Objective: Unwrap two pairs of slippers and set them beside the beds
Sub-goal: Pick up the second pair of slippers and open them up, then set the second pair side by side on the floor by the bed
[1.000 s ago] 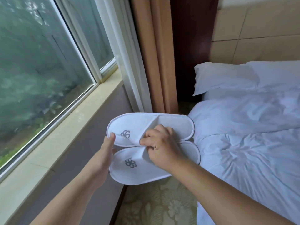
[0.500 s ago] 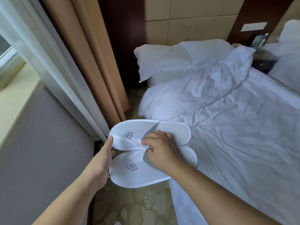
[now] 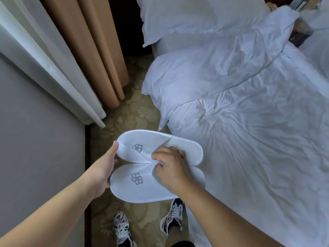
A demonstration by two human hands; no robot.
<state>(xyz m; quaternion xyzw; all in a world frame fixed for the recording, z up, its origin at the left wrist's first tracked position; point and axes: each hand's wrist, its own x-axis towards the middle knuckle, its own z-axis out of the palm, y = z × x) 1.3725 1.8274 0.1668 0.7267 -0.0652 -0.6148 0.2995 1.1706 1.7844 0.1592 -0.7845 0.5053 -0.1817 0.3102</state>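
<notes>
A pair of white slippers [image 3: 142, 168] with grey swirl logos is held flat and side by side in the air above the carpet, next to the bed [image 3: 249, 122]. My left hand [image 3: 104, 168] grips the toe ends at the left, thumb on the upper slipper. My right hand [image 3: 170, 168] pinches the slipper straps where the two meet in the middle. No wrapping shows on them. The bed with white duvet and pillows fills the right side.
A narrow strip of patterned carpet [image 3: 124, 113] runs between the grey wall [image 3: 41, 139] on the left and the bed. White and tan curtains [image 3: 89, 56] hang at the far left. My two feet in sneakers [image 3: 122, 227] stand on the carpet below the slippers.
My view has swung down and right, from the window to the floor gap beside the bed. The slippers stay held the same way in both hands and sit lower over the carpet.
</notes>
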